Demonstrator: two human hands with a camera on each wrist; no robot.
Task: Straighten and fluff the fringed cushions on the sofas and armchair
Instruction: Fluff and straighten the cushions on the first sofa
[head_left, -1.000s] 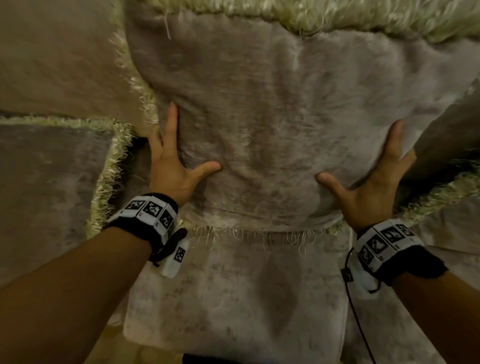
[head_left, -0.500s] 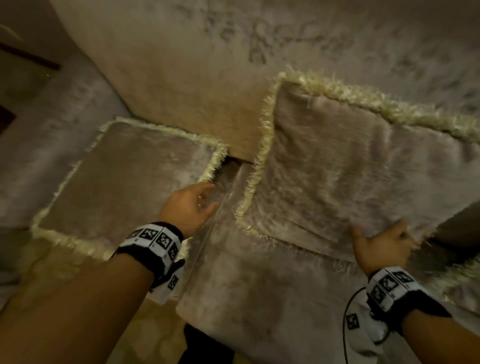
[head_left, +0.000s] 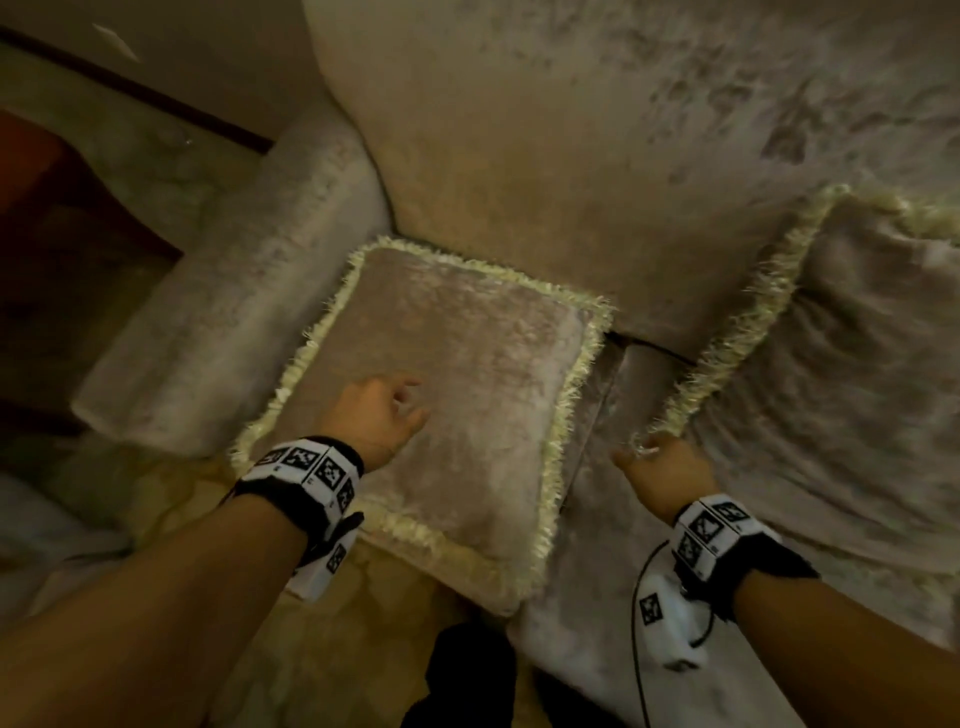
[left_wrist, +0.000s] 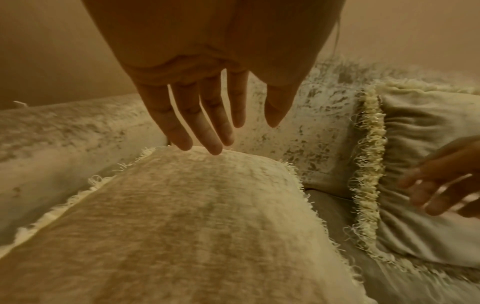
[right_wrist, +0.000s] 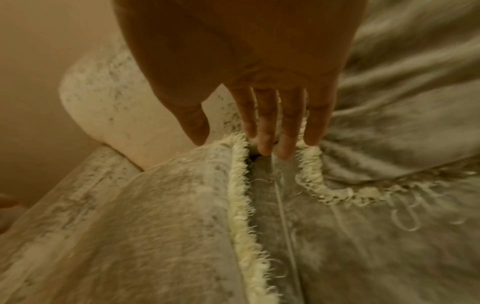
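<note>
Two fringed cushions (head_left: 447, 384) (head_left: 857, 374) are seen on a velvet sofa (head_left: 597, 156); the left hand (head_left: 376, 415) and right hand (head_left: 665, 470) are held spread, gripping nothing.

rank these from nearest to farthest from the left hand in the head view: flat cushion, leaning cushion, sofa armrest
From the left hand:
1. flat cushion, directly under the hand.
2. sofa armrest, off to the left.
3. leaning cushion, far right, by the right hand.

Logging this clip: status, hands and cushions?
Left hand open over flat cushion, holding nothing. Right hand open at propped cushion corner fringe. Nothing in the way.
</note>
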